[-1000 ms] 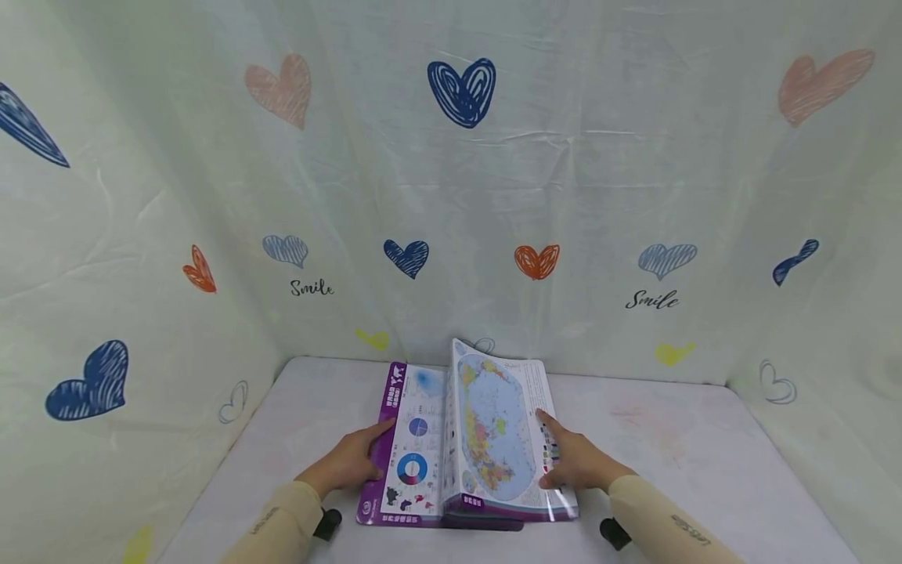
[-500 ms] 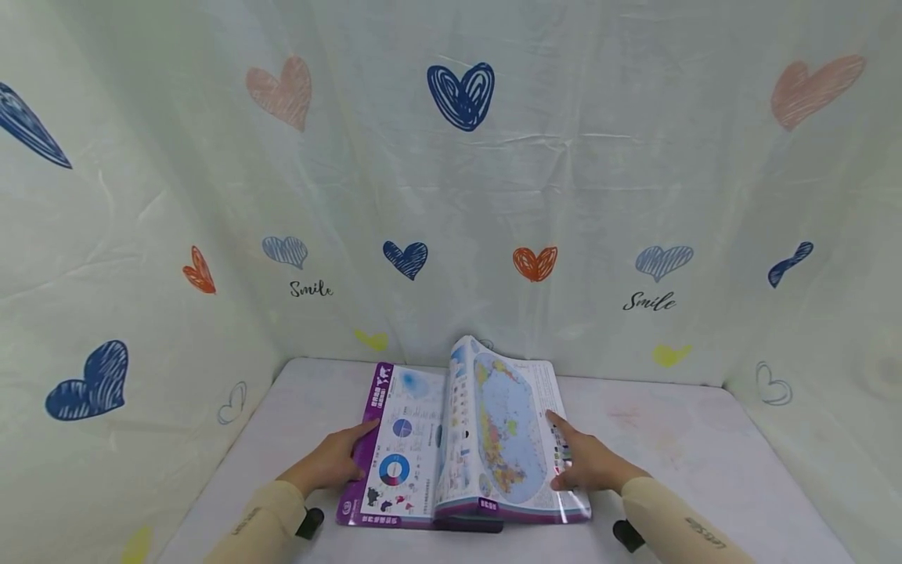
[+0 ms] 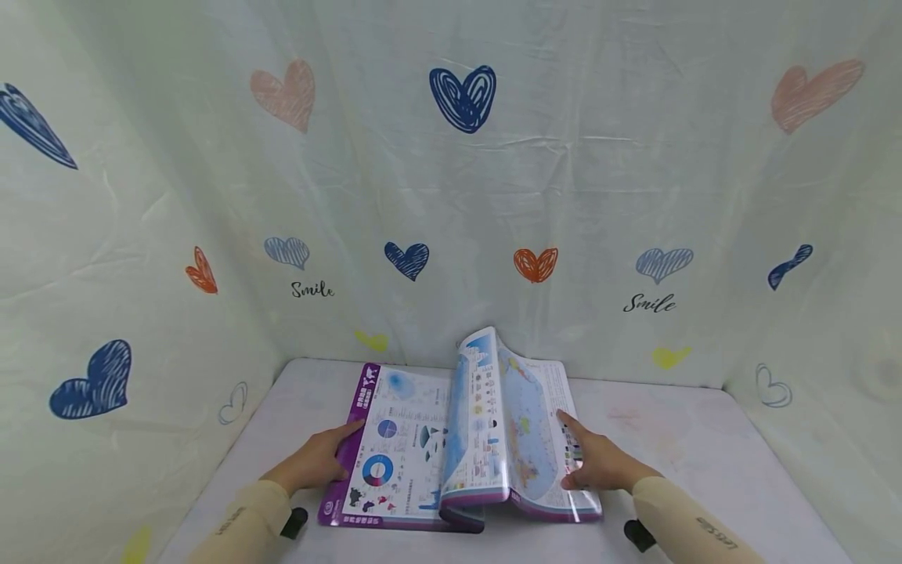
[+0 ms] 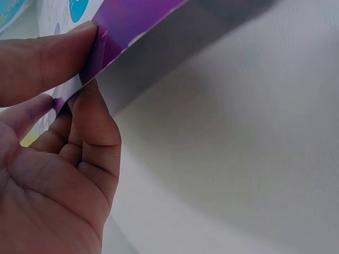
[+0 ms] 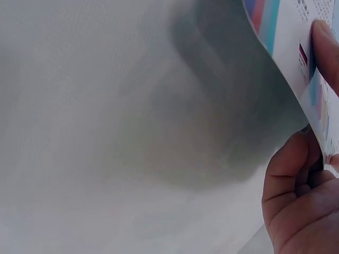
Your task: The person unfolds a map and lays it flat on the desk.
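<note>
A glossy world map sheet [image 3: 412,399] with purple borders is folded into panels in the head view. Its left panel, with charts and small pictures, lies low, while the middle fold [image 3: 481,423] stands up as a ridge. My left hand [image 3: 313,460] grips the purple left edge; in the left wrist view the thumb [image 4: 47,63] is on top and curled fingers are underneath. At the right edge, my right hand [image 3: 604,464] pinches the map panel the same way, its thumb [image 5: 326,50] on the printed face in the right wrist view.
The sheet is over a white table [image 3: 676,439]. A pale curtain [image 3: 585,196] printed with hearts and "Smile" rises behind the table and along both sides. Dark wrist straps [image 3: 294,522] show below the sleeves.
My hands have moved apart, the left one leftward and the right one rightward. The map has widened between them, and its middle fold has risen, with more of the panel behind it showing.
</note>
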`<state>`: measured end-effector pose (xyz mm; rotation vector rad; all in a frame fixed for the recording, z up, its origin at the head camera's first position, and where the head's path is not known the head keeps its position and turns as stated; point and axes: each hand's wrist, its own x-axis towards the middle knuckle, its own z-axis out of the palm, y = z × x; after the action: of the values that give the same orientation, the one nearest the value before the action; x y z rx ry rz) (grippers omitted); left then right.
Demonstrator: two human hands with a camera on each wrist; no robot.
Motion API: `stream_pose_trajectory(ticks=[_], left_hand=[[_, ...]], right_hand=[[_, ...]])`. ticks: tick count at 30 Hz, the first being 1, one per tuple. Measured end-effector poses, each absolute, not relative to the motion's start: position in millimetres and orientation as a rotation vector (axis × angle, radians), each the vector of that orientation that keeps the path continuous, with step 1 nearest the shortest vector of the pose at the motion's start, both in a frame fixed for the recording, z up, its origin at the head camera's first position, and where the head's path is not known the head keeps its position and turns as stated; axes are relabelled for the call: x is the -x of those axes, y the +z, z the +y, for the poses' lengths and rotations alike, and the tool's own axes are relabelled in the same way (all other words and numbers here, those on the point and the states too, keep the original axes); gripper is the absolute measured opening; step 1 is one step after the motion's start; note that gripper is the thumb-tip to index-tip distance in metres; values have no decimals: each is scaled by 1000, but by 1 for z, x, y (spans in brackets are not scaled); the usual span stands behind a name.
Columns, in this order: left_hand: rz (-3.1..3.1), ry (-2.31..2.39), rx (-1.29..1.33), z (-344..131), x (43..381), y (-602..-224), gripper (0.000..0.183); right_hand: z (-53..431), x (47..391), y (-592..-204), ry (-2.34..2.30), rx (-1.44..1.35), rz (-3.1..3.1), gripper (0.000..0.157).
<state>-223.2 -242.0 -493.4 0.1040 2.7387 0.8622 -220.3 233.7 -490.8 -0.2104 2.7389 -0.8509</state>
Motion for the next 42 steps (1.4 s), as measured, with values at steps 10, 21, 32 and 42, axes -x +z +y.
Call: stream_pose_trajectory(ticks=[10, 21, 32, 42], left_hand=[[2758, 805, -94, -259, 223, -490, 88], [2774, 760, -68, -275, 225, -486, 88], [2784, 765, -62, -293, 225, -487, 89], [2790, 736, -50, -305, 224, -484, 87]], right_hand=[[247, 220, -490, -844, 208, 2745, 121], [260, 219, -487, -796, 145, 2737, 121], [271, 220, -487, -788, 120, 2730, 121], [285, 220, -489, -713, 86, 2738, 121]])
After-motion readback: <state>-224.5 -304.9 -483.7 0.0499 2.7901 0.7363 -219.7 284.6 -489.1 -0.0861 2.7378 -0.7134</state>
